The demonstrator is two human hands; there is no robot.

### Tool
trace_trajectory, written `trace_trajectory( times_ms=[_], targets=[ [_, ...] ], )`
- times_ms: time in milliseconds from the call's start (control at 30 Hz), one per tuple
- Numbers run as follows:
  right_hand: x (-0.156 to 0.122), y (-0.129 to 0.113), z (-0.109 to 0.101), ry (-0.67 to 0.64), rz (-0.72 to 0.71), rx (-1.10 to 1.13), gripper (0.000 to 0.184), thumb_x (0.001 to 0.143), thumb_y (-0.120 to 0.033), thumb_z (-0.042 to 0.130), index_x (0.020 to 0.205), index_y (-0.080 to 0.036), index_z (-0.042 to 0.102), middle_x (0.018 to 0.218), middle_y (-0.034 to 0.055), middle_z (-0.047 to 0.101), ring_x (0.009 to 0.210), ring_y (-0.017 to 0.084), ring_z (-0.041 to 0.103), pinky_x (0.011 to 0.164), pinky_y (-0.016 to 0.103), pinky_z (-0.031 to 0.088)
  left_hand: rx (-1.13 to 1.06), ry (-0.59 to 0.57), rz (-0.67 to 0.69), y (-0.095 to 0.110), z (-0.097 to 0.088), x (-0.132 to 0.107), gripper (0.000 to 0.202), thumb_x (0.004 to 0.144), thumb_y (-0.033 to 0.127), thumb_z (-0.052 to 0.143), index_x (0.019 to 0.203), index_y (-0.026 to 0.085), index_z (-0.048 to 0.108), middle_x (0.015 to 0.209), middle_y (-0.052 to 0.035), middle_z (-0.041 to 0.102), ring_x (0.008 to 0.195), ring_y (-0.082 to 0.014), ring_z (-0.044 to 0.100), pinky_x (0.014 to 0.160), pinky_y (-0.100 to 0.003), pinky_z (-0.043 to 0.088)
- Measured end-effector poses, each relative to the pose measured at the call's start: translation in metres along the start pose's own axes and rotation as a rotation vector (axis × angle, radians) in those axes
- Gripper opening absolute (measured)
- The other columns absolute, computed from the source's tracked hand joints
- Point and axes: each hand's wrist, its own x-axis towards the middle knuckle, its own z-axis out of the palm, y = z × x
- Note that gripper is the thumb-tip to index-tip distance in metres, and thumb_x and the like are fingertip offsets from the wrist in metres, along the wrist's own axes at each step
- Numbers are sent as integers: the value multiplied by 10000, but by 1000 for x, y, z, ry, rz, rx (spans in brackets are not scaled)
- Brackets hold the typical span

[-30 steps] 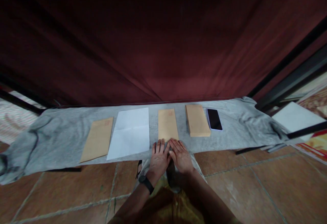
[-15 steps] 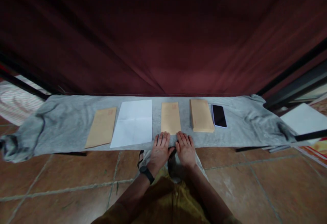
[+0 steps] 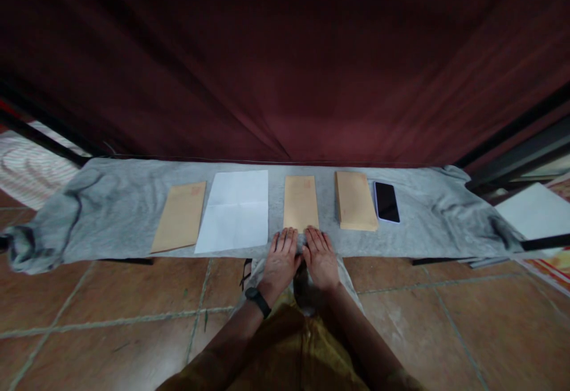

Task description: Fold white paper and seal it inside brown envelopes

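Note:
A single brown envelope (image 3: 301, 202) lies flat in the middle of the cloth-covered table, its short side towards me. My left hand (image 3: 280, 260) rests palm down with fingers stretched out, its fingertips at the envelope's near left corner. Palm down as well, my right hand (image 3: 321, 261) has its outstretched fingertips at the near right corner. Neither hand grasps anything. To the left lies a white sheet of paper (image 3: 234, 210) with fold creases. Right of the middle envelope sits a thick stack of brown envelopes (image 3: 356, 202).
More brown envelopes (image 3: 180, 216) lie at the far left of the paper. A phone (image 3: 387, 202) with a dark screen is right of the stack. The grey cloth (image 3: 120, 207) covers the narrow table, and a dark red curtain (image 3: 285, 82) hangs behind it.
My right hand has shifted slightly left, and its fingers now reach the envelope's near edge. The view has moved a little; the objects on the table keep their places.

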Motion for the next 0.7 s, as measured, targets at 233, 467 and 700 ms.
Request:
trace_trajectory(
  times_ms=[233, 467, 700],
  targets=[
    [-6, 3, 0, 29, 39, -33, 505, 1071, -300, 311, 1538, -140, 415, 1586, 105, 432, 1478, 250, 379, 1236, 479, 238, 4, 1, -51, 3, -4, -3, 646, 1005, 422, 438, 1523, 41, 378, 1562, -200, 444, 1503, -299, 334, 1244, -504, 250],
    [-5, 2, 0, 38, 49, -27, 507, 1068, -285, 303, 1541, -139, 412, 1574, 109, 451, 1470, 251, 391, 1233, 489, 237, -28, 25, -48, 9, 1, 0, 656, 974, 316, 468, 1548, 35, 319, 1599, -206, 382, 1523, -300, 288, 1238, -504, 273],
    [-4, 0, -2, 34, 65, -18, 502, 1069, -289, 304, 1532, -141, 431, 1561, 113, 468, 1467, 256, 398, 1233, 499, 251, -75, -13, 65, 2, 0, 4, 675, 915, 200, 480, 1565, 110, 323, 1636, -134, 344, 1543, -286, 233, 1238, -487, 285]
  ],
)
